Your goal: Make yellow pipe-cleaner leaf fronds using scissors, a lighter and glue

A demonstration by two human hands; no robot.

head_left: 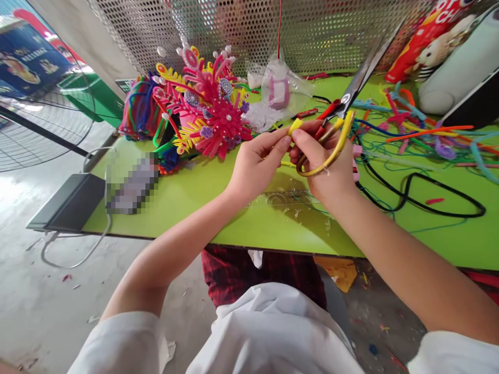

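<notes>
My left hand (pixel 257 163) is closed in a pinch on a short yellow pipe cleaner piece (pixel 295 126) above the green table. Right beside it, my right hand (pixel 331 166) has its thumb and fingers at the same yellow piece. A pair of scissors (pixel 356 83) hangs in that right hand, its handle loops around the fingers and its blades pointing up and away. Beyond my left hand stands a bouquet of pink and yellow pipe cleaner flowers (pixel 212 106) with white beads. A clear plastic ruler (pixel 284 198) lies under my hands.
Loose pipe cleaners (pixel 417 127) and a black cable (pixel 440 176) spread over the right side. A phone-like blurred object (pixel 134 187) and a grey box (pixel 70 202) with a white cable lie left. At the back are a plastic bag (pixel 278 85), a bottle (pixel 448 72) and a perforated metal panel (pixel 234 31).
</notes>
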